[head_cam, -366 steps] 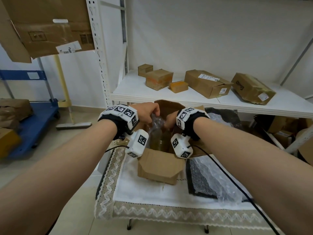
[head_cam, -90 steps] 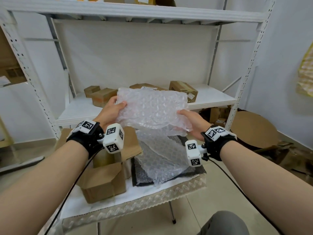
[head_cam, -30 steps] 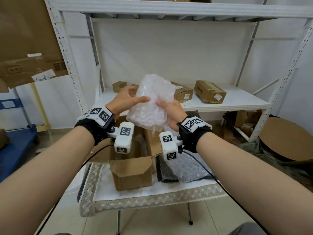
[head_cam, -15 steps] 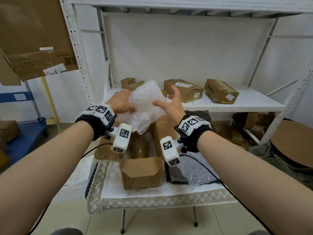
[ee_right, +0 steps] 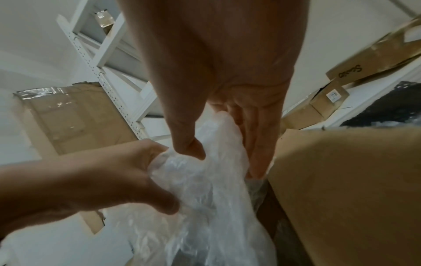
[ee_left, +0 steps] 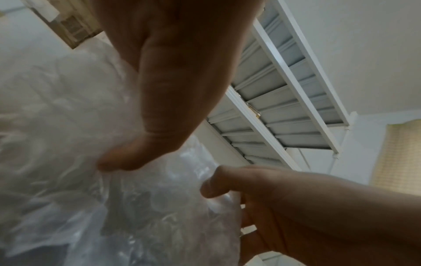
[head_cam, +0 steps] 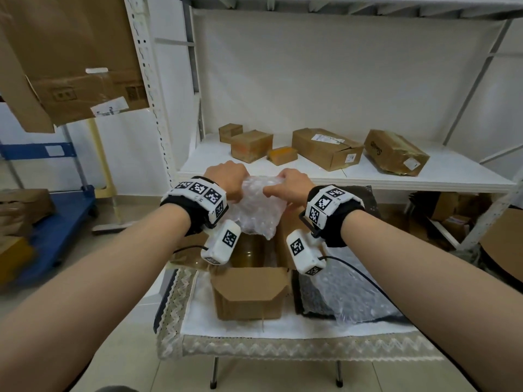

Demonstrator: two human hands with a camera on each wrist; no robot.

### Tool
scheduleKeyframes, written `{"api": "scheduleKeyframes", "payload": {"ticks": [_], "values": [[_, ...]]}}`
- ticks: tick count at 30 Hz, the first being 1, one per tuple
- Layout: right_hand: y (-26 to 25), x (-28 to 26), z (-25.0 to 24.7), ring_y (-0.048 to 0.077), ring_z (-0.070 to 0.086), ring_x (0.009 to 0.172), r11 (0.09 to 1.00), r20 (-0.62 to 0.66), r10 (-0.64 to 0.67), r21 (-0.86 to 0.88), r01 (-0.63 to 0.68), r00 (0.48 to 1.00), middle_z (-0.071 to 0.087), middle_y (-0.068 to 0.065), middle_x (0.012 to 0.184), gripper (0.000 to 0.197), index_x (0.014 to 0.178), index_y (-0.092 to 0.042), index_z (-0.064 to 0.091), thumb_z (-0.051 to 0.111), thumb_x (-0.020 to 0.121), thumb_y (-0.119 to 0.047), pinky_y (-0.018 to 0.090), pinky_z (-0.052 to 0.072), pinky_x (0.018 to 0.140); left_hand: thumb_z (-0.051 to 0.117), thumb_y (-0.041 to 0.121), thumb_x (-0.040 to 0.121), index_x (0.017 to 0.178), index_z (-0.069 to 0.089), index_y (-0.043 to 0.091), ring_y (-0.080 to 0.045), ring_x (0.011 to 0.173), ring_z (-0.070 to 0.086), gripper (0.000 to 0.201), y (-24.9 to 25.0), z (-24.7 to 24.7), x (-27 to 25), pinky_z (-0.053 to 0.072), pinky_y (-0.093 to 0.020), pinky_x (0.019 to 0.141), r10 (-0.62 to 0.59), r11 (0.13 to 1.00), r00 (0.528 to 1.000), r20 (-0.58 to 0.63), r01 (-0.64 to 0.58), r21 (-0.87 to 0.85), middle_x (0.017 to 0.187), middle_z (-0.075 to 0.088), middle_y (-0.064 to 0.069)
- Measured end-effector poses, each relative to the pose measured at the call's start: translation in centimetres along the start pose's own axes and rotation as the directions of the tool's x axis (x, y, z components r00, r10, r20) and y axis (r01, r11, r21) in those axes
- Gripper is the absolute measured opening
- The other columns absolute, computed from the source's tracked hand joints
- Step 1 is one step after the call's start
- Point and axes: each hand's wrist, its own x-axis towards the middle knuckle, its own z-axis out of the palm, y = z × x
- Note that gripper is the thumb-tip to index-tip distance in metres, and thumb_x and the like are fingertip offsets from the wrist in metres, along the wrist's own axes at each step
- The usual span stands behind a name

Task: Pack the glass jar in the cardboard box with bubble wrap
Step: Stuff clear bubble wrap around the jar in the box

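A crumpled wad of bubble wrap [head_cam: 256, 212] hangs just above the open cardboard box [head_cam: 249, 295] on the small table. My left hand [head_cam: 227, 181] grips the wad's top from the left, and my right hand [head_cam: 287, 185] pinches it from the right. Under the wad, the amber glass jar [head_cam: 249, 251] stands inside the box, partly hidden. In the left wrist view my thumb [ee_left: 127, 160] presses into the wrap [ee_left: 68, 144]. In the right wrist view my thumb [ee_right: 189, 145] and fingers pinch the wrap [ee_right: 205, 198] beside a box flap [ee_right: 341, 189].
More bubble wrap [head_cam: 348, 292] lies on a black sheet on the table, to the right of the box. A lace-edged white cloth [head_cam: 254, 346] covers the table. Behind it a white shelf [head_cam: 424, 176] carries several cardboard boxes. A blue cart [head_cam: 56, 222] stands at left.
Both hands have brought the wad down from chest height to just over the box opening. The right hand, open half a second ago, now pinches the wrap.
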Motion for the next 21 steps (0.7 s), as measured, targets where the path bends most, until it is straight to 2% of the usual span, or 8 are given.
{"api": "scheduleKeyframes", "payload": {"ticks": [3, 6, 7, 9, 12, 14, 17, 21], "values": [[0.1, 0.4, 0.4, 0.027, 0.060, 0.103, 0.986, 0.060, 0.024, -0.163, -0.014, 0.998, 0.058, 0.009, 0.112, 0.048, 0.113, -0.009, 0.058, 0.066, 0.081, -0.044, 0.040, 0.058, 0.081, 0.078, 0.017, 0.070, 0.108, 0.066, 0.019, -0.025, 0.082, 0.059, 0.039, 0.0, 0.2, 0.1, 0.043, -0.032, 0.066, -0.004, 1.000, 1.000, 0.021, 0.004, 0.024, 0.091, 0.061, -0.003], [0.1, 0.6, 0.9, 0.024, 0.055, 0.095, 0.946, 0.090, -0.013, -0.322, 0.042, 0.996, 0.051, 0.010, 0.116, 0.050, 0.110, -0.009, 0.060, 0.063, 0.080, -0.049, 0.030, 0.046, 0.066, 0.079, 0.022, 0.072, 0.114, 0.059, 0.015, -0.025, 0.086, 0.058, 0.047, 0.0, 0.7, 0.1, 0.045, -0.033, 0.070, -0.007, 1.000, 0.999, 0.039, 0.007, 0.012, 0.098, 0.060, -0.005], [0.1, 0.7, 1.0, 0.024, 0.055, 0.094, 0.938, 0.113, -0.019, -0.342, 0.057, 0.993, 0.055, 0.010, 0.116, 0.052, 0.115, -0.009, 0.058, 0.063, 0.081, -0.048, 0.028, 0.044, 0.068, 0.079, 0.022, 0.073, 0.116, 0.058, 0.015, -0.025, 0.088, 0.059, 0.048, 0.0, 0.9, 0.2, 0.045, -0.033, 0.071, -0.005, 1.000, 0.999, 0.039, 0.004, 0.009, 0.102, 0.062, -0.006], [0.0, 0.9, 1.2, 0.025, 0.056, 0.103, 0.934, 0.165, -0.012, -0.350, 0.070, 0.986, 0.057, 0.008, 0.118, 0.063, 0.129, -0.012, 0.049, 0.069, 0.079, -0.044, 0.030, 0.046, 0.078, 0.077, 0.022, 0.074, 0.120, 0.057, 0.018, -0.026, 0.095, 0.061, 0.051, 0.0, 1.2, 0.4, 0.046, -0.033, 0.073, 0.001, 1.000, 1.000, 0.031, -0.001, 0.007, 0.109, 0.063, -0.007], [-0.8, 1.1, 2.0, 0.028, 0.055, 0.112, 0.852, 0.202, 0.025, -0.517, 0.085, 0.979, 0.059, 0.005, 0.115, 0.075, 0.128, -0.020, 0.046, 0.079, 0.065, -0.041, 0.039, 0.051, 0.091, 0.074, 0.020, 0.076, 0.117, 0.058, 0.017, -0.026, 0.094, 0.061, 0.044, 0.0, 1.6, 0.8, 0.047, -0.034, 0.075, 0.001, 1.000, 1.000, 0.000, -0.001, 0.001, 0.110, 0.062, -0.007], [-1.1, 1.6, 2.6, 0.031, 0.051, 0.118, 0.776, 0.175, 0.002, -0.622, 0.109, 0.985, 0.061, 0.007, 0.113, 0.066, 0.122, -0.019, 0.050, 0.080, 0.065, -0.037, 0.041, 0.047, 0.094, 0.072, 0.018, 0.077, 0.114, 0.058, 0.013, -0.026, 0.098, 0.058, 0.039, 0.0, 2.1, 1.1, 0.048, -0.035, 0.076, -0.006, 1.000, 0.999, -0.047, 0.006, -0.003, 0.112, 0.056, -0.007], [-0.9, 2.3, 2.8, 0.032, 0.041, 0.124, 0.733, 0.081, -0.071, -0.672, 0.107, 0.994, 0.059, 0.010, 0.119, 0.050, 0.120, -0.016, 0.053, 0.075, 0.076, -0.026, 0.041, 0.040, 0.095, 0.076, 0.021, 0.074, 0.122, 0.057, 0.014, -0.027, 0.112, 0.050, 0.053, -0.2, 2.9, 1.5, 0.052, -0.040, 0.084, -0.024, 1.000, 0.996, -0.083, 0.023, -0.019, 0.121, 0.044, -0.009], [-0.4, 3.2, 3.4, 0.031, 0.047, 0.122, 0.703, 0.074, -0.105, -0.700, 0.126, 0.992, 0.058, 0.013, 0.124, 0.042, 0.121, -0.012, 0.055, 0.071, 0.082, -0.017, 0.039, 0.040, 0.097, 0.088, 0.027, 0.063, 0.133, 0.041, 0.015, -0.029, 0.112, 0.055, 0.086, -0.7, 3.3, 1.7, 0.052, -0.044, 0.092, -0.023, 0.994, 0.997, 0.078, 0.031, -0.105, 0.127, 0.046, -0.008]]}}
